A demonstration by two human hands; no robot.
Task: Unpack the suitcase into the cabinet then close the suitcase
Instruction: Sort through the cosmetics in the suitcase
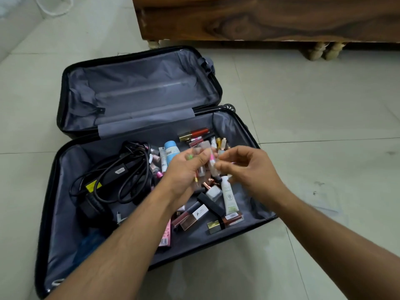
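1. My black hard-shell suitcase [52,191] lies open flat on the pale tiled floor [313,105], its grey fabric-lined lid [140,87] spread away from me and the filled half nearest my body.

2. Both my bare forearms reach in from the lower edge, meeting above the middle of the filled half.

3. My left hand [186,169] is curled around a small bunch of cosmetic tubes [211,161], one with a bright pink band, held just above the pile.

4. My right hand [249,167] hovers close beside it, fingers bent inward, thumb and fingertips pinched at the same bunch; motion blur hides exactly what they grasp.

5. Beneath my hands lie scattered lipsticks, glosses with gold caps [213,226], a white squeeze tube [229,198] and a pale blue bottle [172,151].

6. To the left of my hands, a tangle of glossy black cables [121,167] sits with a power adapter bearing a yellow label [93,186].

7. A pink printed packet [165,236] lies partly under my left forearm.

8. Beyond the lid stands a dark, heavily grained wooden cabinet [259,18] on pale turned feet [315,53], well apart from my hands.
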